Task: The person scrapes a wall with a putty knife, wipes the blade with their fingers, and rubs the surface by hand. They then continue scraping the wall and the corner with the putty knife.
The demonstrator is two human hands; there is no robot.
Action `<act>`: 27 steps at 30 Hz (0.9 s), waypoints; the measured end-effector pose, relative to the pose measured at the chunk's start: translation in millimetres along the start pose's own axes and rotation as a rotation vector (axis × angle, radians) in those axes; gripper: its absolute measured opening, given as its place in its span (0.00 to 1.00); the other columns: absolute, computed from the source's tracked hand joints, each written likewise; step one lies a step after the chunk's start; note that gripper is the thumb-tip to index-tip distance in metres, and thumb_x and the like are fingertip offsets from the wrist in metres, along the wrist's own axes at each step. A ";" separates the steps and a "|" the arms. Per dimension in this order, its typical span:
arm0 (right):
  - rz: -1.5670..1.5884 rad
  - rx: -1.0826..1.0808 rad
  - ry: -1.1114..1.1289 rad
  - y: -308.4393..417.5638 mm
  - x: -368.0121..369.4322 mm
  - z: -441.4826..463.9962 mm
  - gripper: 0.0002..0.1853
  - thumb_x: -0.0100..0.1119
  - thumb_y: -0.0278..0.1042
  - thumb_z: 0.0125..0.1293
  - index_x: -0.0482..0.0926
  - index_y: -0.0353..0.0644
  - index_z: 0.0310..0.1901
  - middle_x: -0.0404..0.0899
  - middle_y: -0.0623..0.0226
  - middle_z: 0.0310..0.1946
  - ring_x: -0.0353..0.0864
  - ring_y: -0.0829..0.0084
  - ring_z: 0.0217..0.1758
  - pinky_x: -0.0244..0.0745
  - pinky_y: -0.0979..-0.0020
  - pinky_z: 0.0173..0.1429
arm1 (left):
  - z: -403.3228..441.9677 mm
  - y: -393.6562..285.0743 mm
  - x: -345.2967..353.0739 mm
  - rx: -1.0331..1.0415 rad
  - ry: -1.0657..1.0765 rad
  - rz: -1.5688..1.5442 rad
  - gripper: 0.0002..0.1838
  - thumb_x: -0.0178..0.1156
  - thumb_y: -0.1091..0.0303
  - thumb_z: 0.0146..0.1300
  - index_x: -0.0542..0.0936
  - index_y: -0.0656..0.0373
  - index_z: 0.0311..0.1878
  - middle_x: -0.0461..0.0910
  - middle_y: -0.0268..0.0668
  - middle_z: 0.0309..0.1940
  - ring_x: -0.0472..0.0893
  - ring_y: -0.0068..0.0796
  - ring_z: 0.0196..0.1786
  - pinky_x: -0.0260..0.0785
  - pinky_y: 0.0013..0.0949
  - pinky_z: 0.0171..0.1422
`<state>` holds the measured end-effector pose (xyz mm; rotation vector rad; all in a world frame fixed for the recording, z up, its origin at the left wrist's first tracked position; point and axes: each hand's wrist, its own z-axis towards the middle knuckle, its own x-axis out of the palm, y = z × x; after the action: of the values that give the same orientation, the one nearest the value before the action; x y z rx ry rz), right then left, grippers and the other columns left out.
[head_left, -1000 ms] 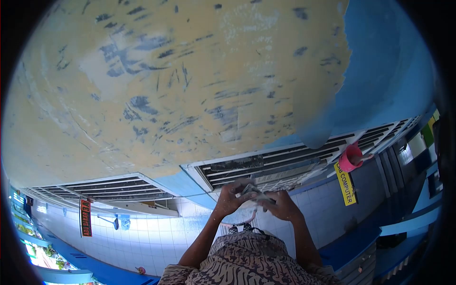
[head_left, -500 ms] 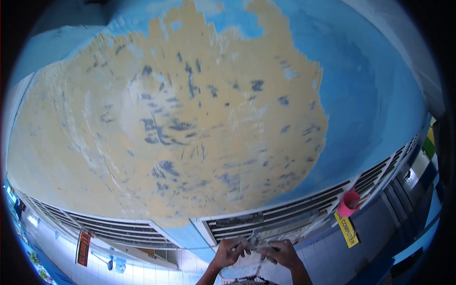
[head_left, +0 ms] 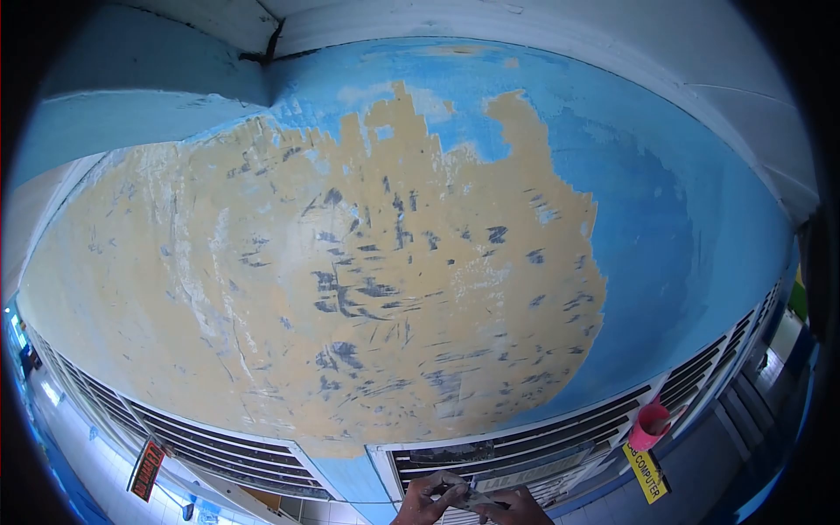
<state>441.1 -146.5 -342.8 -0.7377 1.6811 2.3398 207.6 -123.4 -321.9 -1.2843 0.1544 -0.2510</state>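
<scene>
At the bottom edge of the view my left hand (head_left: 429, 495) and my right hand (head_left: 520, 507) come together, both closed. A putty knife (head_left: 476, 501) with a pale, smeared blade and a dark handle lies between them. My right hand grips its handle end, while the fingers of my left hand are closed at the blade. Fine detail there is small and partly hidden. In front of me rises a wall with a large tan patch (head_left: 289, 262), marked by grey streaks and bordered by blue paint (head_left: 647, 236).
Louvred openings (head_left: 236, 462) run along the wall's lower edge. A pink bucket (head_left: 648, 427) sits at the louvres on the right, above a yellow sign (head_left: 647, 477). A red-lettered dark sign (head_left: 145, 470) hangs at left. A blue beam (head_left: 157, 118) juts out at upper left.
My view has tilted upward, so the wall and hands sit lower in the picture and the ceiling shows. Both hands remain together at the putty knife.
</scene>
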 end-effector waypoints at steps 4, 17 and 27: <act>0.124 -0.048 0.023 47.3 -3.2 7.1 0.10 0.65 0.36 0.70 0.88 0.38 0.43 0.84 0.56 0.28 0.82 0.64 0.27 0.75 0.59 0.35 | 0.3 -10.1 1.3 -0.054 -0.052 -0.049 0.08 0.66 0.69 0.74 0.85 0.66 0.47 0.87 0.36 0.37 0.85 0.21 0.41 0.79 0.29 0.48; 0.201 0.052 0.083 7.4 10.1 2.0 0.14 0.66 0.43 0.73 0.90 0.44 0.52 0.84 0.70 0.25 0.78 0.79 0.26 0.72 0.69 0.33 | -10.2 42.7 4.4 0.161 -0.218 0.184 0.22 0.67 0.47 0.72 0.87 0.57 0.52 0.87 0.39 0.39 0.86 0.30 0.43 0.81 0.40 0.51; 0.174 0.104 -0.043 17.7 -3.2 -17.1 0.12 0.72 0.44 0.70 0.91 0.43 0.37 0.77 0.72 0.15 0.73 0.81 0.17 0.69 0.71 0.25 | -5.1 -26.4 28.9 -0.034 -0.143 0.091 0.04 0.68 0.75 0.68 0.85 0.67 0.39 0.86 0.36 0.30 0.85 0.22 0.35 0.78 0.28 0.43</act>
<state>441.7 -168.0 -330.5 -0.5391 1.9007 2.3383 231.5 -142.8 -297.2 -1.3210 0.0945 -0.0785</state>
